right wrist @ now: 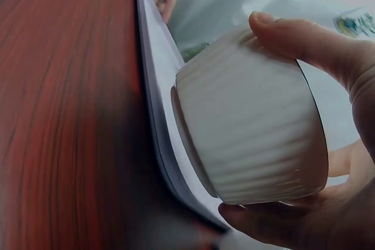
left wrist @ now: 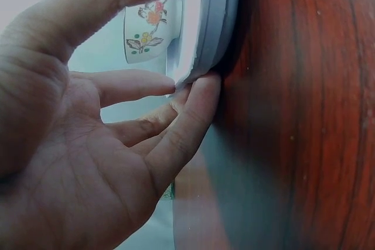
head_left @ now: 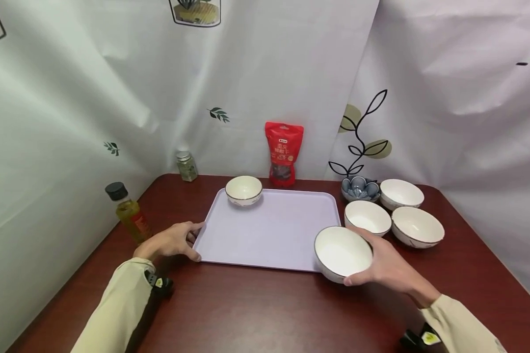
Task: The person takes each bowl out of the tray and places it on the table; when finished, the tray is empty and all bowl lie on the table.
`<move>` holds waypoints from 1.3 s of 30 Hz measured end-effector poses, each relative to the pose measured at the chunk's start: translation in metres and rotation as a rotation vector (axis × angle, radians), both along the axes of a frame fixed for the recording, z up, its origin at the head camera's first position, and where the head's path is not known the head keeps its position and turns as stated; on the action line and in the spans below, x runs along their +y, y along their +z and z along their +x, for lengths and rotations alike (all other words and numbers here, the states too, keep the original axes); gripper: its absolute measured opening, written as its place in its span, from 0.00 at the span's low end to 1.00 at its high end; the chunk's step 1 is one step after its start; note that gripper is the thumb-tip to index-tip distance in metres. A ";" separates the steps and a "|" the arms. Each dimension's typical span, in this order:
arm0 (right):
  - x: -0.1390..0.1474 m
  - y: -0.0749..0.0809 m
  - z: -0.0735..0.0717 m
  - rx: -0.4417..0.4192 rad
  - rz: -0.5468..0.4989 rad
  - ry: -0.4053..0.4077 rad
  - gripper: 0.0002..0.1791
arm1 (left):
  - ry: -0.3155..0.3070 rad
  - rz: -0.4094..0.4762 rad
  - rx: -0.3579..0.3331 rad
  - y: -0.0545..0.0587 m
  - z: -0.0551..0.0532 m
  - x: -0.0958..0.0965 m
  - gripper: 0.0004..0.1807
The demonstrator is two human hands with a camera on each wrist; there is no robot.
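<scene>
My right hand [head_left: 386, 264] grips a white ribbed bowl [head_left: 342, 252] by its side, thumb at the front and fingers behind. The bowl is tilted over the front right corner of a pale lilac tray [head_left: 269, 230]; in the right wrist view its base [right wrist: 190, 144] is close to the tray's rim, and contact cannot be told. My left hand [head_left: 172, 241] holds the tray's front left corner, its fingertips [left wrist: 205, 89] against the rim. A smaller white bowl [head_left: 244, 191] with a floral pattern stands at the tray's back left.
Right of the tray stand white bowls [head_left: 367, 217], [head_left: 417, 227], [head_left: 401, 193] and a blue-grey petal-shaped bowl [head_left: 359, 189]. Behind it stands a red pouch [head_left: 284, 153]. An oil bottle [head_left: 130, 212] and a small spice jar [head_left: 186, 166] are on the left.
</scene>
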State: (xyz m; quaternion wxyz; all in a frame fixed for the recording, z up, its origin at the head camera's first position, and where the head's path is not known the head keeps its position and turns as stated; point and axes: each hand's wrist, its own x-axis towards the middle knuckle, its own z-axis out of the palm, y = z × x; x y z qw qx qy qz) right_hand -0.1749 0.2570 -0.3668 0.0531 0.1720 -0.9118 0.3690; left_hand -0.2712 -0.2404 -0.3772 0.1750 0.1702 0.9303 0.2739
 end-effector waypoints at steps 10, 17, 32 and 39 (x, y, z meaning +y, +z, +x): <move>0.047 -0.001 0.019 0.000 0.069 -0.102 0.59 | 0.001 0.004 0.001 0.003 0.003 0.002 0.56; 0.064 -0.012 0.021 -0.010 0.092 -0.135 0.59 | -0.033 -0.032 0.028 0.004 0.002 0.003 0.55; 0.066 -0.019 0.015 -0.035 0.094 -0.159 0.58 | -0.041 -0.069 0.062 0.000 0.003 0.005 0.56; 0.066 -0.020 0.012 -0.031 0.065 -0.143 0.58 | -0.034 -0.075 0.054 0.001 0.003 0.005 0.56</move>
